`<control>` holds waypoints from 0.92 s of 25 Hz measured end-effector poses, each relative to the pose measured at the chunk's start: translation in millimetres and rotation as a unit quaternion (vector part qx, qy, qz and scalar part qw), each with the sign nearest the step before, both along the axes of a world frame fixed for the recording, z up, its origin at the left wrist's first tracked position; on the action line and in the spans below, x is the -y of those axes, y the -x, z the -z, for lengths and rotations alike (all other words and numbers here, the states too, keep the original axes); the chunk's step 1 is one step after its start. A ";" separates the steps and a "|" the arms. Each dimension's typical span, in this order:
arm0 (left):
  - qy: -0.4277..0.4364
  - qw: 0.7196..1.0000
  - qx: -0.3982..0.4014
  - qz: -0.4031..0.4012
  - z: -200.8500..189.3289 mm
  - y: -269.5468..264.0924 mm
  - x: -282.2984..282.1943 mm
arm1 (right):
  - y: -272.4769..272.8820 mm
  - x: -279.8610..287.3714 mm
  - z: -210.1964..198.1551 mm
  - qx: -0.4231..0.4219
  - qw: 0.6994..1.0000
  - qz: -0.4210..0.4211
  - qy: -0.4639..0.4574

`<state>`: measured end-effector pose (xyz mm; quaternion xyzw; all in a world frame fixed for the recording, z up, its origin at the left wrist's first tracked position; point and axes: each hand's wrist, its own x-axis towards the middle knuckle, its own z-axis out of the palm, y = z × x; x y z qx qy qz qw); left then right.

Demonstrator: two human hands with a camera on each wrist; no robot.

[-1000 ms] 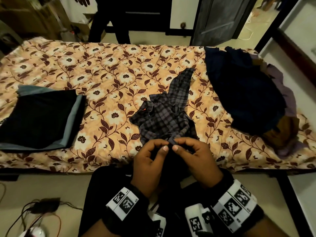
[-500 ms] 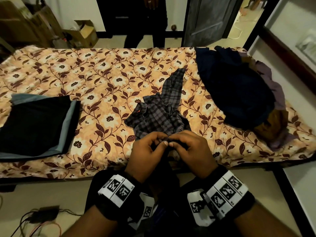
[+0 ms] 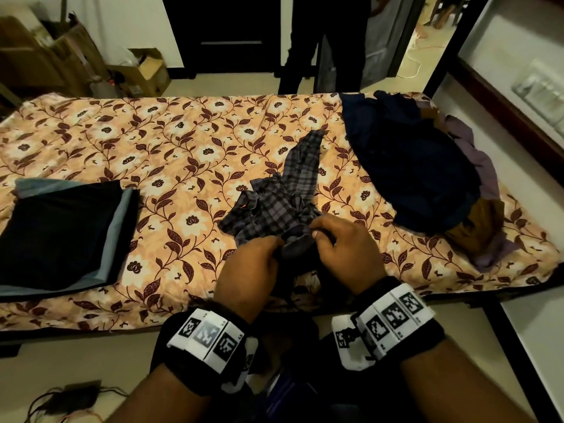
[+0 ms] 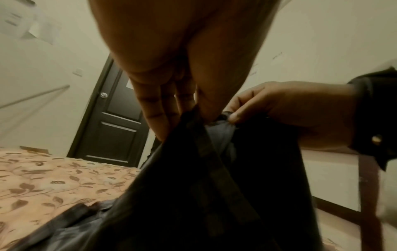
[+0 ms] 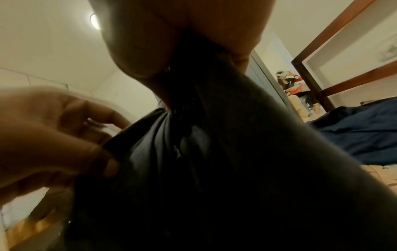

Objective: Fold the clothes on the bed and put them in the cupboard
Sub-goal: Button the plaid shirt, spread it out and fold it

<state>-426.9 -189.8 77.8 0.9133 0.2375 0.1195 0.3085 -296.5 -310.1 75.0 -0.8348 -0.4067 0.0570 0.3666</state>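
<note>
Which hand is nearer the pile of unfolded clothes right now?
Right. The right hand grips the checked shirt on the side facing the dark pile; the left hand holds the same shirt one hand farther away.

Left hand and right hand side by side, each grip pinched.

The head view looks down over the bed from its near edge. Both wrist views look up, very close, sharing the plaid shirt with it.
</note>
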 end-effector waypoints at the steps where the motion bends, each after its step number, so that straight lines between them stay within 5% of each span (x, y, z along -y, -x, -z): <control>1: -0.013 1.000 -0.011 -0.021 -0.9 4.8 -5.9 | -7.7 1.8 -2.5 -0.007 0.999 -0.033 0.012; 4: -0.053 0.996 0.013 -0.074 -2.7 22.3 -27.9 | -26.6 11.7 -8.3 0.011 0.993 -0.109 0.046; 9: -0.138 0.973 0.132 -0.132 -5.5 39.8 -55.2 | -37.6 36.4 -19.5 -0.054 0.995 -0.079 -0.032; 16: 0.077 0.934 0.251 -0.241 -17.9 37.7 -40.3 | -18.3 48.8 -34.5 -0.118 0.993 -0.010 0.004; 20: 0.101 0.934 0.310 -0.148 -31.2 32.1 -7.9 | 6.2 40.1 -50.8 -0.315 0.942 -0.086 -0.076; 23: 0.117 0.933 0.335 -0.053 -33.0 26.0 11.4 | 18.8 30.8 -58.0 -0.356 0.912 -0.072 -0.192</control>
